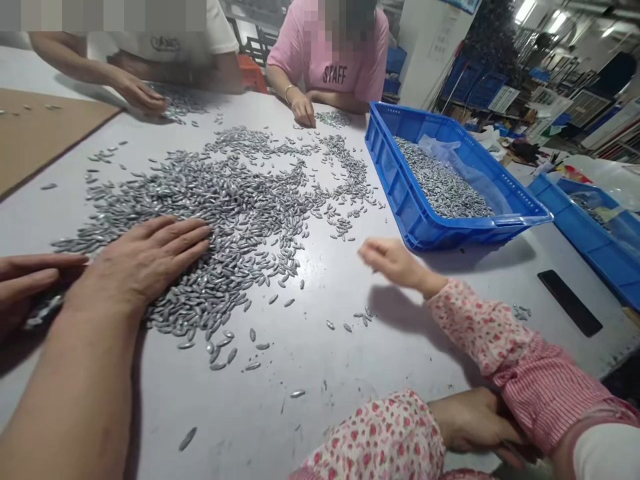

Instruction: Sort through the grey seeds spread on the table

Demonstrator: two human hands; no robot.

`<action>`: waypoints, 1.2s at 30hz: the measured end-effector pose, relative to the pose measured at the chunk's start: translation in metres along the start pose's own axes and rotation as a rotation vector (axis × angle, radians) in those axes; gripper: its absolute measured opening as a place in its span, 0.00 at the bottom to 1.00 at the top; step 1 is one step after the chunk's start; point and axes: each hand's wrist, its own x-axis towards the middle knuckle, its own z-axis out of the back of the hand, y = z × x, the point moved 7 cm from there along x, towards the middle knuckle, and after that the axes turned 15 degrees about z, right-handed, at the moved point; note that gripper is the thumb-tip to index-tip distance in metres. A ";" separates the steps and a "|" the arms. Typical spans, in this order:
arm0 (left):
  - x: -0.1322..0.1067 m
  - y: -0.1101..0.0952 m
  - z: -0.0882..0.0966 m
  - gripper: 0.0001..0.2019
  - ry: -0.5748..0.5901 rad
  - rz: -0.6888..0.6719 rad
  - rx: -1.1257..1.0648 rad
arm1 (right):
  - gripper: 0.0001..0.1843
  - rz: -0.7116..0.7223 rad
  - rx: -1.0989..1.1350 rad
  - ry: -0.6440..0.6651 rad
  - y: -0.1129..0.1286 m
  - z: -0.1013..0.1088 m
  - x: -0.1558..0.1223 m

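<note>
A wide pile of small grey spindle-shaped metal pieces is spread over the white table. My right hand lies palm down on the near left part of the pile, its fingers stretched out and touching the pieces. At the left edge of the view is my left hand, partly cut off, with its fingers extended beside a few pieces. Whatever lies under either palm is hidden.
A blue crate of similar pieces stands at right, with another blue crate beyond. A co-worker's blurred hand hovers near it. Two people sit opposite, hands at small heaps. A black phone-like slab and brown board lie there.
</note>
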 end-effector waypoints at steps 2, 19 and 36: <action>0.000 0.006 -0.013 0.13 0.251 0.075 -0.090 | 0.23 -0.017 -0.120 -0.230 -0.010 0.066 0.015; 0.029 0.027 -0.008 0.06 0.263 0.212 -0.172 | 0.05 0.107 -0.310 0.061 0.000 0.092 -0.017; 0.021 0.012 -0.011 0.17 0.074 0.048 0.449 | 0.17 0.143 -0.085 0.661 0.031 -0.097 -0.031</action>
